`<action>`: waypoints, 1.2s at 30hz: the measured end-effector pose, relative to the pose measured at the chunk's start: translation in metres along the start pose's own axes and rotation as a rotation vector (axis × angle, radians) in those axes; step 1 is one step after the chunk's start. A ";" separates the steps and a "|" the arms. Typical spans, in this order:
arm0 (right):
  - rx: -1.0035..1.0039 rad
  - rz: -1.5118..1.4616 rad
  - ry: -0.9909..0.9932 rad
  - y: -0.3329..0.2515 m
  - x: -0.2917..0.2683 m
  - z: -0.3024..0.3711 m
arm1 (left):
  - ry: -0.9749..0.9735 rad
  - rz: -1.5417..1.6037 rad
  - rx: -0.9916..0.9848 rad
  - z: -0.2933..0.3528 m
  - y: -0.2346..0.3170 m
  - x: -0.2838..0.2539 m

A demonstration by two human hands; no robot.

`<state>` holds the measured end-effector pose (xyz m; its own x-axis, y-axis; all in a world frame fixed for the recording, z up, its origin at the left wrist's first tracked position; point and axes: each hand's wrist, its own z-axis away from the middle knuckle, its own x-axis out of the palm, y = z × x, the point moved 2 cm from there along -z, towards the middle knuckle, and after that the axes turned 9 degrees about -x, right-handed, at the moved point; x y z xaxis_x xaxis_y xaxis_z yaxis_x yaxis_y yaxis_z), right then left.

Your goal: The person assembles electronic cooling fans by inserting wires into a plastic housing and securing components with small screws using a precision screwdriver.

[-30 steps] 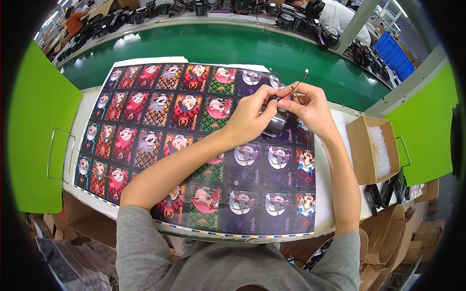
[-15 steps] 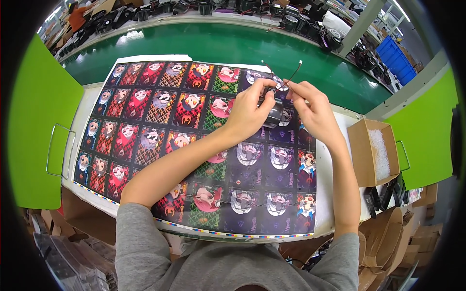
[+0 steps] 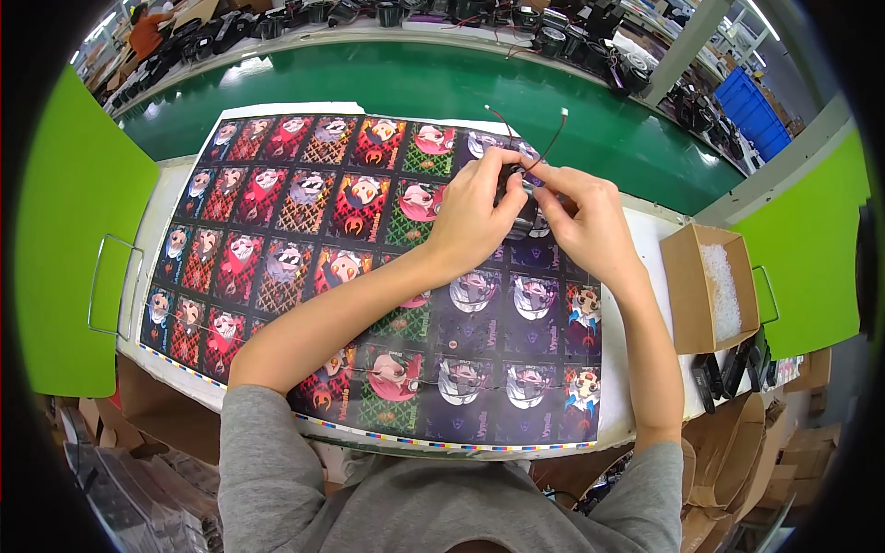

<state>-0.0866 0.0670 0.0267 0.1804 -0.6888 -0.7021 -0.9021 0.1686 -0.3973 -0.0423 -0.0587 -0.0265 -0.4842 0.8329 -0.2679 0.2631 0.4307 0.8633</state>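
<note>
Above the printed sheet, a small black cylindrical part (image 3: 524, 223) with a shiny side is held between both hands. My left hand (image 3: 466, 219) is closed around its left side, thumb and index finger at the top. My right hand (image 3: 592, 223) is pinched at its upper right, where thin dark-red wires (image 3: 552, 144) come out; the fingertips partly hide what lies between them. Two wire ends stand up away from me, tipped with small white connectors (image 3: 564, 111). Beneath lies the large sheet of colourful cartoon cards (image 3: 304, 198).
A cardboard box (image 3: 690, 295) of small whitish pieces stands right of the sheet, with black parts (image 3: 708, 380) near it. Green panels (image 3: 64, 230) flank the table. Beyond is a green conveyor belt (image 3: 369, 83), then a shelf of black devices (image 3: 553, 39). A person (image 3: 146, 35) is far left.
My right hand has moved slightly left and down, closer to my left hand and the black part. The wire ends have shifted a little left.
</note>
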 end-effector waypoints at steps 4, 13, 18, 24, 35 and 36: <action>0.034 0.063 0.022 -0.003 0.001 -0.001 | 0.056 -0.053 0.076 0.000 -0.003 0.001; 0.149 -0.001 -0.016 -0.009 -0.007 -0.004 | 0.044 0.005 -0.001 -0.001 -0.004 0.000; 0.128 -0.025 0.018 -0.008 -0.006 -0.003 | 0.018 0.056 -0.039 0.000 -0.003 0.001; 0.064 0.060 0.041 -0.006 -0.001 -0.001 | 0.029 0.077 -0.045 0.000 0.000 0.003; 0.109 0.291 0.092 -0.019 0.008 0.004 | 0.074 -0.034 0.067 -0.002 -0.002 0.001; 0.097 0.312 0.093 -0.020 0.009 0.004 | 0.077 -0.034 0.066 -0.002 -0.001 0.000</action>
<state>-0.0658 0.0602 0.0259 -0.1389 -0.6537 -0.7439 -0.8659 0.4447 -0.2291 -0.0447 -0.0599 -0.0265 -0.5559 0.7893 -0.2607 0.2987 0.4824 0.8235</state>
